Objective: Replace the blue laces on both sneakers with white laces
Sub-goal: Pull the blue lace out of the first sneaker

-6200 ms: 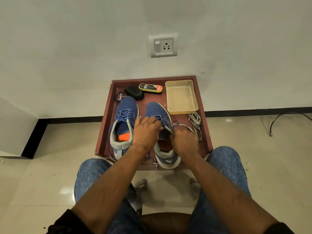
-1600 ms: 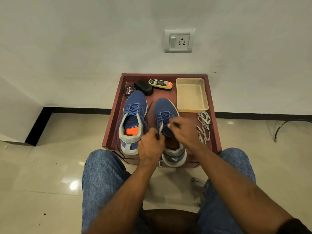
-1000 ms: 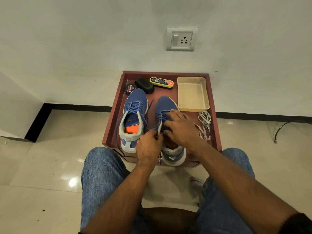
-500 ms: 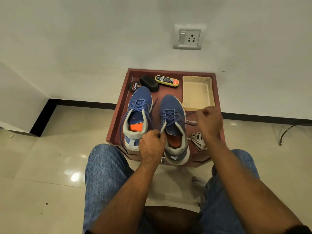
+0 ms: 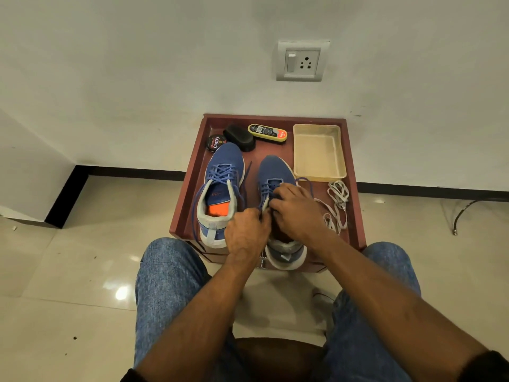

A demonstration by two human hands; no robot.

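Unthreading the right sneaker [image 5: 276,172] in the red tray [image 5: 190,188], the right hand [image 5: 298,212] pinches its blue lace [image 5: 265,188]; the left hand [image 5: 245,234] grips the eyelet edge. Limp, light cord: best taken near each eyelet.

Beige tray [image 5: 319,176]; polish tin [image 5: 215,142]; brush [image 5: 239,138]; wall socket [image 5: 302,62]

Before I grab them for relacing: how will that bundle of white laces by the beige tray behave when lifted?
The white laces lie in loose, overlapping loops on the red tray, so they are probably floppy and will dangle. The crossing strands may snag or tangle if pulled by one end. They look thin and flat, likely very light.
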